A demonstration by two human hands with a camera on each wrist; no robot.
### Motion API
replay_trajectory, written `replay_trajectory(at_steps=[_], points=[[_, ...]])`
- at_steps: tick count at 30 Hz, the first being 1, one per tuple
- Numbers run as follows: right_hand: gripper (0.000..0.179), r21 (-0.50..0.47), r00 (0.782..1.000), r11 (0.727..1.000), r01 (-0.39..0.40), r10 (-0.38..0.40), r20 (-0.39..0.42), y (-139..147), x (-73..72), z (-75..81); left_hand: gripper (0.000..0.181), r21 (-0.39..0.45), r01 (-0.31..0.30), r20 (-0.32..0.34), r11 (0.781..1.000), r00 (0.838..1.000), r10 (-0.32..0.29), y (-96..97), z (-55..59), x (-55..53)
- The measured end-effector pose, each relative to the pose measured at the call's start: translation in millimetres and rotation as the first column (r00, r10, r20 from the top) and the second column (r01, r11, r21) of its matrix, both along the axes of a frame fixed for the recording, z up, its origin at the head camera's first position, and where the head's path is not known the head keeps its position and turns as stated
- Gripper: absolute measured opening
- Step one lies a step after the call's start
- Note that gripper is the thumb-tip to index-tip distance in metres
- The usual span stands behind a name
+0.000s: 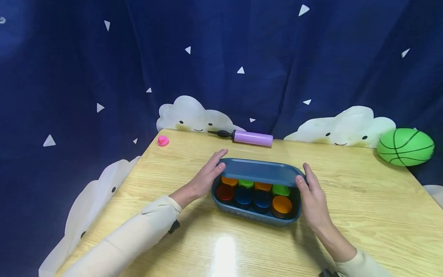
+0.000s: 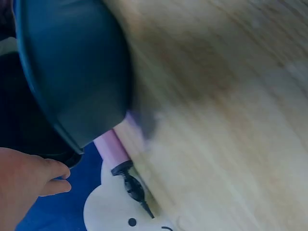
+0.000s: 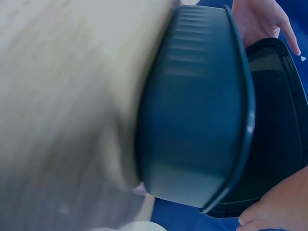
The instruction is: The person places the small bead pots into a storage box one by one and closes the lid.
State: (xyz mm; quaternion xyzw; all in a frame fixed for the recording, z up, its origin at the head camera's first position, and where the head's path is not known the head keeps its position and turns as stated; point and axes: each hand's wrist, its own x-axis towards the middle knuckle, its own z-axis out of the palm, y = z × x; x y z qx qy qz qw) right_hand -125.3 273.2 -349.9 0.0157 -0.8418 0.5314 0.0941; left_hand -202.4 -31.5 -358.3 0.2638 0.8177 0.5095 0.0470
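Observation:
A dark blue-grey lid (image 1: 259,171) is held tilted over an oblong box (image 1: 256,218) of the same colour, covering its back part. Several round-topped pieces in red, blue, green and orange (image 1: 282,204) stand inside in two rows. My left hand (image 1: 204,179) holds the lid's left end, thumb near the top edge and fingers reaching past it. At the opposite end, my right hand (image 1: 314,200) holds the lid with thumb in front and fingers along the outer side. In the right wrist view, the lid's underside (image 3: 274,120) faces the box opening.
Behind the box lies a purple hand pump (image 1: 253,138) with a black nozzle. A pink rubber duck (image 1: 163,141) sits at the table's back left corner, a green ball (image 1: 405,147) at the back right. A dark blue curtain (image 1: 221,57) hangs behind the wooden table (image 1: 373,200).

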Motion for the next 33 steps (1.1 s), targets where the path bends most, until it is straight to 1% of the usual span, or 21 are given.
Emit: replay_trajectory(at_steps=[3, 6, 9, 11, 15, 19, 22, 25, 27, 29, 31, 33], points=[[0.067, 0.012, 0.999, 1.000, -0.005, 0.005, 0.033, -1, 0.4, -5.0, 0.065, -0.021, -0.020, 0.012, 1.000, 1.000, 0.020, -1.2, -6.3, -0.9], [0.069, 0.032, 0.998, 0.999, -0.022, 0.020, 0.064, -1, 1.5, -9.1, 0.065, -0.038, -0.028, 0.026, 0.999, 0.999, 0.029, -1.8, -11.4, -0.8], [0.074, 0.067, 0.995, 0.997, -0.042, 0.036, 0.094, -2, 2.7, -12.3, 0.066, -0.049, -0.024, 0.033, 0.998, 0.999, 0.026, -3.1, -14.5, 2.5], [0.078, 0.111, 0.994, 0.992, -0.055, 0.044, 0.103, -4, 3.5, -14.1, 0.070, -0.055, -0.017, 0.029, 0.998, 0.999, 0.019, -4.8, -16.5, 5.7], [0.087, 0.205, 0.993, 0.976, -0.077, 0.056, 0.108, -9, 4.7, -16.5, 0.080, -0.068, 0.004, 0.024, 0.998, 1.000, -0.002, -7.2, -19.0, 11.0], [0.092, 0.264, 0.992, 0.959, -0.100, 0.076, 0.103, -11, 7.7, -17.4, 0.080, -0.086, 0.021, 0.020, 0.996, 1.000, -0.020, -6.9, -19.2, 14.9], [0.095, 0.290, 0.988, 0.949, -0.123, 0.088, 0.129, -10, 11.9, -18.2, 0.081, -0.112, 0.028, 0.007, 0.993, 1.000, -0.028, -5.9, -20.1, 17.3], [0.098, 0.320, 0.982, 0.937, -0.137, 0.086, 0.169, -7, 16.0, -18.9, 0.084, -0.163, 0.040, -0.010, 0.986, 0.999, -0.042, -4.0, -20.7, 19.8], [0.101, 0.358, 0.978, 0.923, -0.141, 0.073, 0.196, -6, 18.9, -17.6, 0.087, -0.214, 0.043, -0.029, 0.976, 0.998, -0.051, -2.6, -20.9, 21.2], [0.105, 0.407, 0.974, 0.901, -0.148, 0.063, 0.216, -4, 21.0, -14.4, 0.088, -0.263, 0.039, -0.052, 0.964, 0.997, -0.054, -1.1, -20.4, 22.3], [0.108, 0.478, 0.975, 0.866, -0.148, 0.047, 0.218, -2, 20.3, -8.8, 0.086, -0.322, 0.016, -0.090, 0.946, 0.995, -0.047, 0.7, -18.0, 21.8], [0.108, 0.540, 0.984, 0.831, -0.131, 0.042, 0.175, 1, 15.6, -1.3, 0.085, -0.382, -0.023, -0.150, 0.924, 0.988, -0.038, 3.6, -13.7, 19.3]])
